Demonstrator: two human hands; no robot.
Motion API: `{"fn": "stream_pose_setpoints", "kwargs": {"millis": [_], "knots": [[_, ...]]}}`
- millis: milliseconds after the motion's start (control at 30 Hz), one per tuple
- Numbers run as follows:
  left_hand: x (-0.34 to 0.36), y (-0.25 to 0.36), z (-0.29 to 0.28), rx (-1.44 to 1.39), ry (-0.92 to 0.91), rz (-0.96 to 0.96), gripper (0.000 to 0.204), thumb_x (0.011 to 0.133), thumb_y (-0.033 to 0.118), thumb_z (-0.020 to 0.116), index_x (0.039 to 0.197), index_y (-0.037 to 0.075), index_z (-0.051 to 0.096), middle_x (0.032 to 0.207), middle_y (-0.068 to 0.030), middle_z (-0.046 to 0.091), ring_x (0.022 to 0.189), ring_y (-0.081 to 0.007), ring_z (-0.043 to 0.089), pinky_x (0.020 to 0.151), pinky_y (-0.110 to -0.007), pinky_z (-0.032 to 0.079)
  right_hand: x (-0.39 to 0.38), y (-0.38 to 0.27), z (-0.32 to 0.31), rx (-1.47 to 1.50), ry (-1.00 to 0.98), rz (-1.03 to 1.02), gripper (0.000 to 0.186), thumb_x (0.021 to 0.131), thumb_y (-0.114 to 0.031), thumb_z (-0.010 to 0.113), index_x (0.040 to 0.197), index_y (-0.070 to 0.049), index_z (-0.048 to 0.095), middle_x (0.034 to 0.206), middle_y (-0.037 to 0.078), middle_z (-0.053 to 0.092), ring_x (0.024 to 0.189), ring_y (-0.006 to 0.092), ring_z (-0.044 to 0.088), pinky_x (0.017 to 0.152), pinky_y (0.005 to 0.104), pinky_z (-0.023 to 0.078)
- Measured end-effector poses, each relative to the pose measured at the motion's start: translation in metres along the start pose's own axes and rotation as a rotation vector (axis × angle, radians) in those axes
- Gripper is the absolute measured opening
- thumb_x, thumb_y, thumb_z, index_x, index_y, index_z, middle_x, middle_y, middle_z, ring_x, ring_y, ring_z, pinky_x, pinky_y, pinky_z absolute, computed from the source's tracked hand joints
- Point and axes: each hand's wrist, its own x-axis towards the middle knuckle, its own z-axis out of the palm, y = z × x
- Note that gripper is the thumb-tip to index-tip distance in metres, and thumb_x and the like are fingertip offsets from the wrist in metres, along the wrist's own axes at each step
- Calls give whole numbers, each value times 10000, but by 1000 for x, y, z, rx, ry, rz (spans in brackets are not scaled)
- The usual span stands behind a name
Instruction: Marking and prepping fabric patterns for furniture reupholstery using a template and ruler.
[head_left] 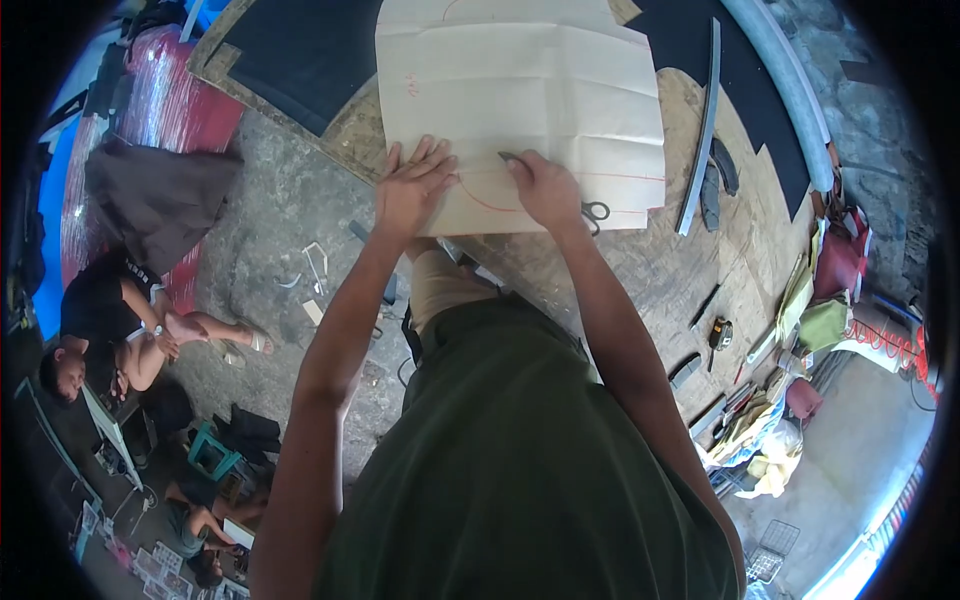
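Note:
A large creased sheet of cream paper (520,90) with red curved and straight lines lies on the worn wooden table (740,280). My left hand (415,185) rests on the sheet's lower left with fingers spread, pressing it. My right hand (540,190) is closed around black scissors (596,218) on the paper, right of the red curve, with the blade tip past my thumb and the handle loops by my wrist. Dark fabric (295,60) lies on the table beside the sheet.
A metal ruler (697,130), dark tools (724,180) and a tape measure (720,333) lie at the right. A long roll (800,100) runs along the far right. Two people (100,320) sit at the left near a plastic-wrapped red bundle (155,80) and a teal stool (210,450).

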Motion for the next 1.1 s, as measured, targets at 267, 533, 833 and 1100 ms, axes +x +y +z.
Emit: {"fn": "stream_pose_setpoints", "kwargs": {"millis": [267,533,833,1100], "knots": [[3,1,0,142,10,142,244,919,282,678,1133,219,776,1355,51,719,1358,-195,627,1224,-499,378,2,6,-7,8,-16,23,235,1023,-326,645,1037,-96,689,812,142,735,700,401,670,669,486,526],[27,38,-49,222,28,236,190,930,242,719,1082,143,777,1111,31,732,1127,-188,692,982,-358,526,-15,-13,-56,372,-23,-20,238,982,-304,692,997,-67,717,786,126,735,693,378,676,665,457,537],[32,71,-82,159,77,256,143,854,187,711,991,176,752,1020,50,653,858,-168,644,741,-303,535,-37,-47,-107,208,-105,-110,282,929,-351,736,976,-75,764,825,117,757,728,366,697,706,444,559],[32,91,-92,216,127,288,141,840,173,744,980,171,751,933,40,611,829,-157,605,699,-304,491,-39,-67,-115,-59,-113,-198,352,892,-426,746,994,-92,787,877,122,784,795,380,734,772,462,598]]}}
